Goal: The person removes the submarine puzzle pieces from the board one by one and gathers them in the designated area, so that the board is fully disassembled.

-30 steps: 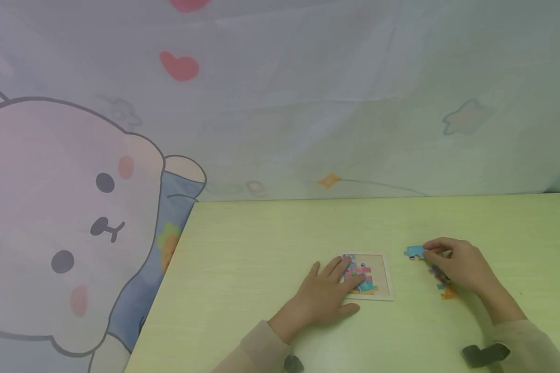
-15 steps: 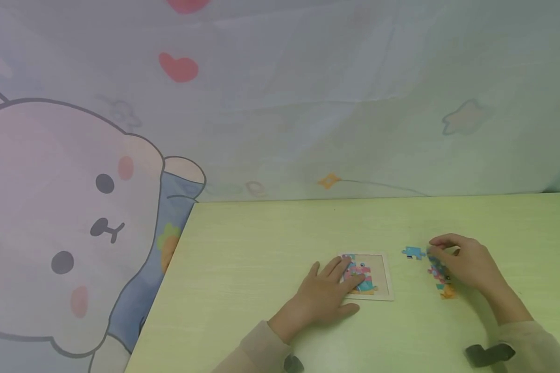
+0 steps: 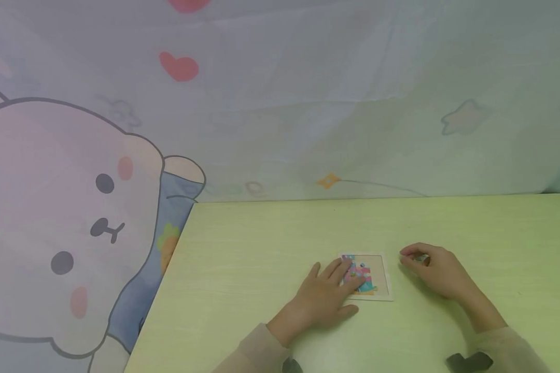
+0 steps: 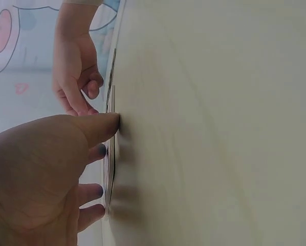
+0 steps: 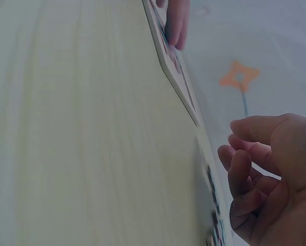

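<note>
My left hand (image 3: 324,298) rests with spread fingers on the left part of a small wooden-framed jigsaw puzzle (image 3: 379,261). Pink, blue and orange pieces fill the puzzle's left and middle, while bare wood shows along its top and right. Just right of the frame, my right hand (image 3: 441,272) hovers low over the table with thumb and index finger close together and the other fingers curled. I cannot tell whether a piece is between its fingertips. Loose puzzle pieces (image 5: 213,192) lie edge-on below that hand in the right wrist view; in the head view it mostly hides them.
A pale yellow-green table (image 3: 242,248) carries the puzzle. Behind it hangs a light cloth backdrop (image 3: 308,103) printed with hearts, a star and a large cartoon bear (image 3: 74,217). Dark straps show near both sleeves.
My right hand has lifted off the loose pieces briefly, then moved left towards the frame, now covering them in the head view. The left hand has stayed put on the puzzle.
</note>
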Tool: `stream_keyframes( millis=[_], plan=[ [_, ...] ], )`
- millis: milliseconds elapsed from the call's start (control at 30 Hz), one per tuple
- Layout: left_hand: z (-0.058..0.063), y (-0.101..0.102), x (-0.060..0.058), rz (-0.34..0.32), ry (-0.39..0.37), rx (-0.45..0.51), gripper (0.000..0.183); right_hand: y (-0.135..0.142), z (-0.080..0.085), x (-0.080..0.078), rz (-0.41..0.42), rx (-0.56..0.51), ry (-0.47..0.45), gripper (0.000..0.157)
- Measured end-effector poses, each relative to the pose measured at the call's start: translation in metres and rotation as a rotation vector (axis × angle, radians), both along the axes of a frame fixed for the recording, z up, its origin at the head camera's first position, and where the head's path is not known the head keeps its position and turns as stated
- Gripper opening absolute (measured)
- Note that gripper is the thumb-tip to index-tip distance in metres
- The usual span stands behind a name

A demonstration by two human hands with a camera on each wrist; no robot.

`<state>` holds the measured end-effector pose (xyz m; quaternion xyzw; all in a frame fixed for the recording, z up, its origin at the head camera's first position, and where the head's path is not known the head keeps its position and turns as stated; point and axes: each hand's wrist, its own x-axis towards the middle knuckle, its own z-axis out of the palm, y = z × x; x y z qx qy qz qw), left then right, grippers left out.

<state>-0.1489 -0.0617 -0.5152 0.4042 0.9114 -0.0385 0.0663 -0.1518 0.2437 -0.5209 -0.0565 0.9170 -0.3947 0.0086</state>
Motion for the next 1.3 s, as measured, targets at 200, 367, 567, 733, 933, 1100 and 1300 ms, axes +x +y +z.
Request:
stream_keyframes(
  millis=[200, 367, 567, 733, 933, 1100, 1300],
  plan=[
    [0.001, -0.003, 0.007, -0.008, -0.008, 0.008, 0.066, -0.027, -0.002, -0.002, 0.071, -0.017, -0.003, 0.024],
    [-0.001, -0.005, 0.010, -0.026, -0.001, 0.025, 0.068, -0.043, -0.003, -0.006, 0.096, -0.004, -0.048, 0.026],
    [-0.001, -0.006, 0.011, -0.037, -0.012, 0.038, 0.069, -0.056, -0.005, -0.010, 0.146, -0.006, -0.081, 0.033],
    [0.001, -0.006, 0.011, -0.032, -0.033, 0.054, 0.068, -0.064, -0.006, -0.012, 0.176, 0.030, -0.048, 0.035],
    [0.002, -0.006, 0.012, -0.027, -0.041, 0.056, 0.069, -0.068, -0.006, -0.014, 0.193, 0.061, -0.035, 0.032],
    [0.000, -0.006, 0.012, -0.020, -0.046, 0.053, 0.069, -0.069, -0.005, -0.014, 0.190, 0.064, -0.041, 0.027],
    [-0.003, -0.006, 0.011, -0.024, -0.051, 0.059, 0.069, -0.068, -0.005, -0.013, 0.183, 0.056, -0.040, 0.026]
  ],
)
